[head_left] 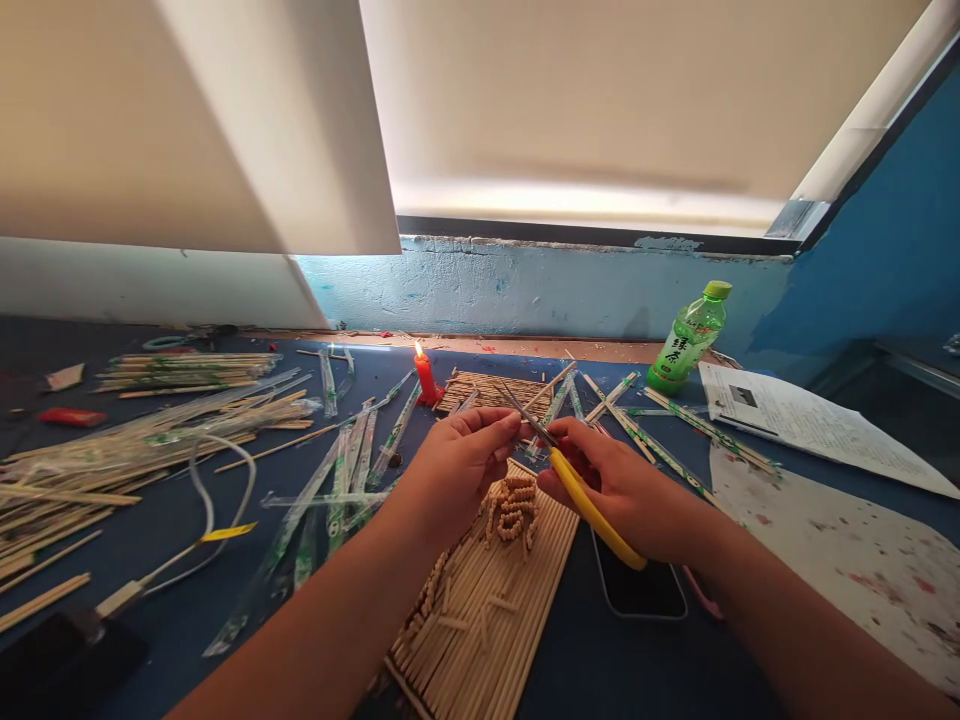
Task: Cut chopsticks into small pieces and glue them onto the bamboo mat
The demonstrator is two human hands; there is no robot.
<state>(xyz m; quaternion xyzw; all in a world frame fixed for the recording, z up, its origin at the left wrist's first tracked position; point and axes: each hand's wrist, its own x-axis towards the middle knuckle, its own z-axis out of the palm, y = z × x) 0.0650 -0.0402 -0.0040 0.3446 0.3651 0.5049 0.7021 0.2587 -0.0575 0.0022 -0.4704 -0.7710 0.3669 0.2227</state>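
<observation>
My right hand [615, 480] grips scissors [592, 505] with a long yellow handle, their metal blades pointing away and left. Close to the blades, my left hand [465, 460] is closed, thumb and fingertips pinched together; what they hold is too small to make out. Below both hands lies a flat panel of wooden sticks [517, 620] set side by side. On it rest a coiled shape of short stick pieces [515, 510] and several loose cut pieces [480, 615]. Behind my hands is a smaller stick panel [491, 390], partly covered.
A lit red candle [426, 378] stands beside the smaller panel. Chopsticks [187, 372] and plastic wrappers [352, 460] spread over the left, with a white cable [251, 480]. To the right are a green bottle [686, 340], papers [817, 425] and a phone [637, 590].
</observation>
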